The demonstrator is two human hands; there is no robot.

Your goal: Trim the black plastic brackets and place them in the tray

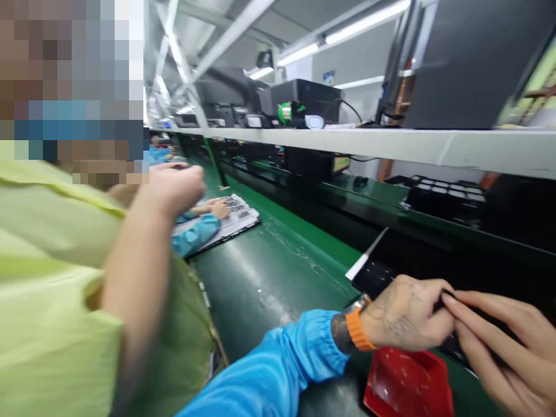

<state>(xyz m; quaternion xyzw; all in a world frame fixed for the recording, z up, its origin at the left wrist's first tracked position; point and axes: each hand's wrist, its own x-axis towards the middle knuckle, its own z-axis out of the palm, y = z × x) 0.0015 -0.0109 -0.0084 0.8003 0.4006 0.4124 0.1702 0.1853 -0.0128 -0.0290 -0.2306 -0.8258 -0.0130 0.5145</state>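
Note:
My left hand (406, 313), in a blue sleeve with an orange watch strap (359, 329), is closed with its fingers curled. My right hand (508, 341) meets it at the fingertips, pinched together. Between the two sits a small black piece (447, 293), mostly covered by fingers, its kind too hidden to name. Both hands are above a dark glossy panel (373, 279) lying on the bench, with a white strip (357, 267) along its left edge. Just below my left hand stands a red plastic tray (408, 382) with small bits in it.
A person in a yellow-green top (52, 278) stands close on my left, an arm raised. Farther along the green bench (256, 272), another person's hands (219, 208) rest on a white printed sheet. Above the bench runs a white-edged shelf (391, 145) carrying black boxes (304, 98).

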